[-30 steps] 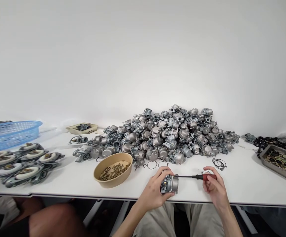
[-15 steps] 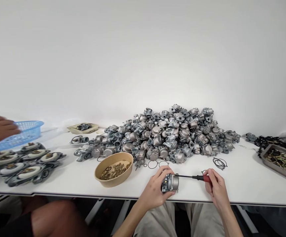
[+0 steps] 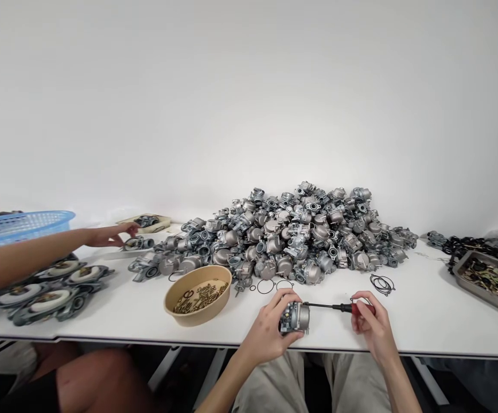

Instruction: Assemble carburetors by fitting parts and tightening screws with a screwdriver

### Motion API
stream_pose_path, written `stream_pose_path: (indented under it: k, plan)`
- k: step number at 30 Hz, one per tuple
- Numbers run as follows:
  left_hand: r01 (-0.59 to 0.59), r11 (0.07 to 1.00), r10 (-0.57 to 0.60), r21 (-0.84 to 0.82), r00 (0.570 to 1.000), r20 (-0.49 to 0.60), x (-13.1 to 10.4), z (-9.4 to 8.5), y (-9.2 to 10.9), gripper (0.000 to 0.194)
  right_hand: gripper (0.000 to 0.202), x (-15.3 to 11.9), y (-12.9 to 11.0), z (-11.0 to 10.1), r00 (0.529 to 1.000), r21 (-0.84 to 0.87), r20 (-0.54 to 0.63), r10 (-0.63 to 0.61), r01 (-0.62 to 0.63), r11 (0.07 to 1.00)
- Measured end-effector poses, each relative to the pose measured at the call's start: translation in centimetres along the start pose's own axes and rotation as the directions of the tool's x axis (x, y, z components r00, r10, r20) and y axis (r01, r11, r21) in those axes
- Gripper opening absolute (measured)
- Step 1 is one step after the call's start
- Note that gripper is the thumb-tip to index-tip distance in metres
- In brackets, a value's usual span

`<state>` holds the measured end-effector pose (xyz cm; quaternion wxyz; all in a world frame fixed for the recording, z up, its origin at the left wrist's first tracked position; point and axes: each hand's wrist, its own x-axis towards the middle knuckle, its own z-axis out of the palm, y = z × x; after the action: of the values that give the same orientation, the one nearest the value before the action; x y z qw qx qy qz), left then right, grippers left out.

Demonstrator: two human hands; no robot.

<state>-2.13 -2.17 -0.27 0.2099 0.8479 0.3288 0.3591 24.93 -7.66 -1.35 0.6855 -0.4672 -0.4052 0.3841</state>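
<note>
Near the table's front edge, my left hand (image 3: 270, 330) grips a silver metal carburetor (image 3: 296, 318) lying on its side, its rounded bowl facing right. My right hand (image 3: 372, 324) holds the red handle of a screwdriver (image 3: 333, 307). The black shaft runs level to the left, and its tip meets the upper right edge of the carburetor. Left of my hands stands a tan bowl (image 3: 172, 308) with many small brass parts. Black rubber rings (image 3: 382, 284) lie behind my right hand, and thinner rings lie behind the carburetor.
A large heap of carburetors (image 3: 283, 235) rises behind my hands. At the right is a metal tray (image 3: 485, 293) of small parts. Another person's arm (image 3: 38, 255) crosses the left side, above parts with white rings (image 3: 53, 299), near a blue basket (image 3: 38, 221).
The other person's arm has reached right, from the blue basket to a carburetor at the left end of the heap. My right hand's fingers have shifted slightly on the handle.
</note>
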Motion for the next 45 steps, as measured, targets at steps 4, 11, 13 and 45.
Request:
stream_pose_path:
  k: [4, 11, 13, 45]
  plan:
    - [-0.009, 1.000, 0.009, 0.007, 1.000, -0.008, -0.02, 0.02, -0.04, 0.050, 0.052, 0.03, 0.07, 0.00, 1.000, -0.051, -0.002, 0.001, -0.001, 0.999]
    - [-0.010, 1.000, 0.010, -0.006, 1.000, 0.000, -0.04, -0.04, -0.13, 0.052, 0.049, -0.01, -0.21, -0.06, 0.999, -0.050, 0.035, -0.008, 0.010, 0.999]
    - [-0.013, 1.000, 0.013, -0.002, 1.000, -0.002, -0.02, -0.05, -0.15, 0.051, 0.052, 0.01, -0.18, 0.01, 1.000, -0.079, 0.020, 0.020, -0.019, 0.997]
    - [-0.003, 1.000, 0.003, 0.013, 1.000, 0.004, 0.09, 0.05, -0.01, 0.050, 0.040, 0.27, 0.55, -0.60, 0.998, -0.042, 0.059, -0.026, 0.029, 0.999]
